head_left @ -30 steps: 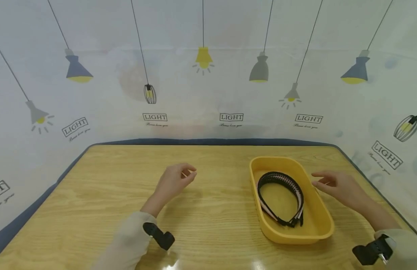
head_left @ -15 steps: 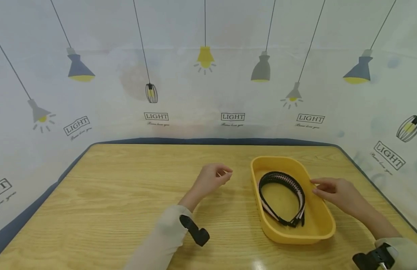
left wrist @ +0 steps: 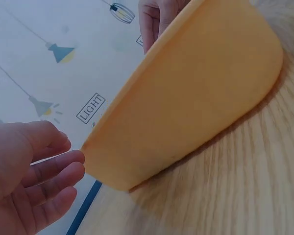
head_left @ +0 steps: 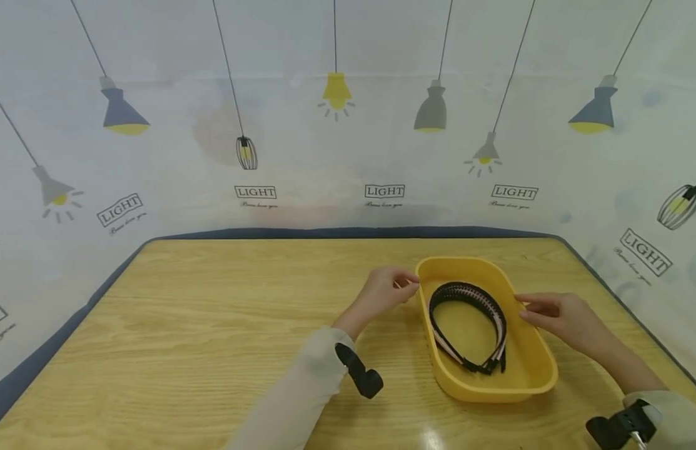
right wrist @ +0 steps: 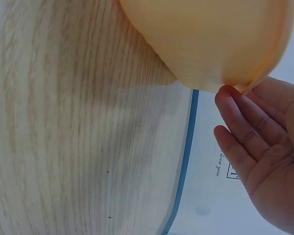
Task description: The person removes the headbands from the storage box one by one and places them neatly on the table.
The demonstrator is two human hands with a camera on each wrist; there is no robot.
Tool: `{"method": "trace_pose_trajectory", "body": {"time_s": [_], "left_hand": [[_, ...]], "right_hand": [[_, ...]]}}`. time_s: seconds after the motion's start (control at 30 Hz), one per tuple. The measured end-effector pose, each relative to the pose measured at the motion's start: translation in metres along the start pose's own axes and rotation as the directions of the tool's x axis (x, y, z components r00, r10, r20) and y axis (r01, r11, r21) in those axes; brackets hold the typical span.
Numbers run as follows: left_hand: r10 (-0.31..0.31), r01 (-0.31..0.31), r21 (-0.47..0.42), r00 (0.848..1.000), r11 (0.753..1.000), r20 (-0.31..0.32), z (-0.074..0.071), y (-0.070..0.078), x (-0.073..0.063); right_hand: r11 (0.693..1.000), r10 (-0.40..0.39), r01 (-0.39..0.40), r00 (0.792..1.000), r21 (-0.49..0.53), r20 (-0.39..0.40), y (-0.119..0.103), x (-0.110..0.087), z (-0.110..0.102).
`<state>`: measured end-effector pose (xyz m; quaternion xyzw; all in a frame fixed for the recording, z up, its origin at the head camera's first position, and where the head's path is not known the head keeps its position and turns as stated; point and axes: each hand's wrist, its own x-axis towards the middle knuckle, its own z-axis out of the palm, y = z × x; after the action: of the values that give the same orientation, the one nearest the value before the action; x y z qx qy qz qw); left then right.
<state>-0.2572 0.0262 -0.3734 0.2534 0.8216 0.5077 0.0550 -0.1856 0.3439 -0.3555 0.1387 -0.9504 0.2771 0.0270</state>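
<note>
A yellow plastic basin stands on the right of the table. Lying inside it is a bundle of nested headbands, black with some pink, their ends together at the near side. My right hand pinches the basin's right rim; in the right wrist view its fingertips press the outer wall under the lip, with the thumb hidden behind. On the opposite side, my left hand has its fingertips right at the left rim. Its fingers are loosely bent in the left wrist view, beside the basin's end.
The wooden table extends far to the left of the basin. A pale backdrop printed with hanging lamps rises behind the table and along both sides. Dark wrist straps sit over the light sleeves.
My left hand has moved right across the table to the basin's left rim. My right hand has come in slightly onto the right rim. Basin and headbands stay in place.
</note>
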Motion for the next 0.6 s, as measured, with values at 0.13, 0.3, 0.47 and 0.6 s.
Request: {"method": "trace_pose_trajectory", "body": {"time_s": [0.13,0.3,0.47,0.6], "left_hand": [[0.002,-0.002,0.025,1.0,1.0,0.01,0.006,0.005,0.009],[0.015,-0.016,0.069,1.0,0.998,0.013,0.01,0.009,0.017],[0.056,-0.061,0.116,0.997,0.991,0.05,0.015,0.017,0.027],[0.059,-0.068,0.131,0.996,0.989,0.071,0.019,0.022,0.033]], "right_hand": [[1.0,0.006,-0.006,1.0,0.012,-0.004,0.001,-0.001,0.0],[1.0,0.0,0.001,1.0,0.014,-0.013,0.002,-0.001,0.001],[1.0,-0.004,0.004,1.0,0.016,-0.022,0.002,-0.001,0.001],[1.0,0.003,-0.003,1.0,0.028,-0.021,0.002,-0.001,0.002]]}}
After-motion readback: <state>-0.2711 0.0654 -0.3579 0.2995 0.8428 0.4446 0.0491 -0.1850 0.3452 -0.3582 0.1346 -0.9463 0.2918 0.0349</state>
